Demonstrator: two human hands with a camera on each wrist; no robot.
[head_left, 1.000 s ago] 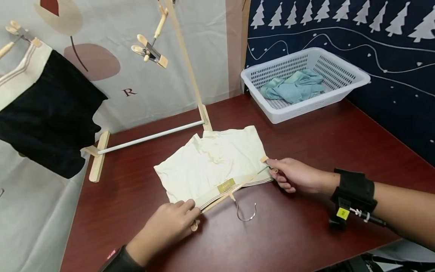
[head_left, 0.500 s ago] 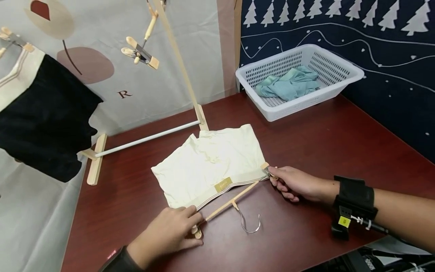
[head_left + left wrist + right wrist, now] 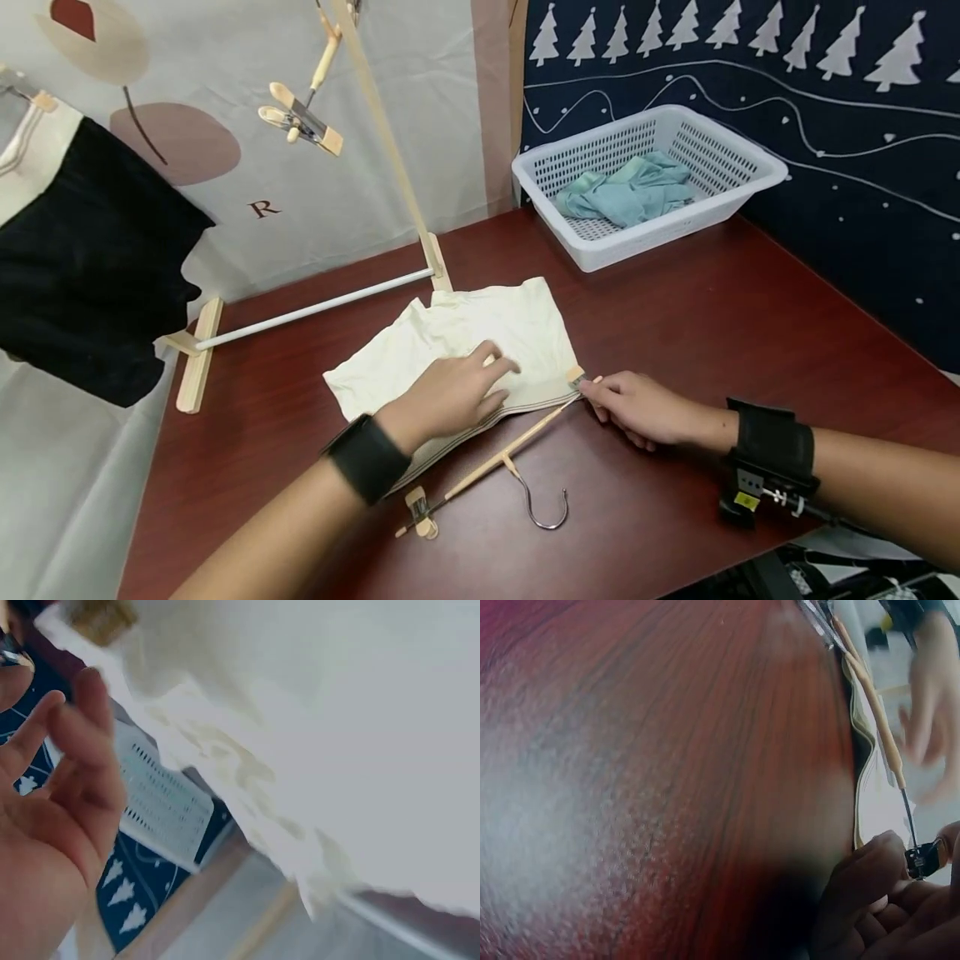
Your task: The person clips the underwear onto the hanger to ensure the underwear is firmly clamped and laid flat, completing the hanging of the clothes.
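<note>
On one table (image 3: 712, 317): one cream garment (image 3: 465, 346), one hanger (image 3: 495, 465), two hands.

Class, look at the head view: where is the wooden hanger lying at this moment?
The hanger lies on the table along the near edge of the cream garment, running between the left arm and the right hand, which pinches its far clip.

The left hand (image 3: 450, 392) is leaving the near clip (image 3: 417, 508) of the hanger (image 3: 487, 467), moving up to lie flat on the cream shorts (image 3: 517, 325), while the freed hanger end is now lying bare on the table (image 3: 675, 317).
</note>
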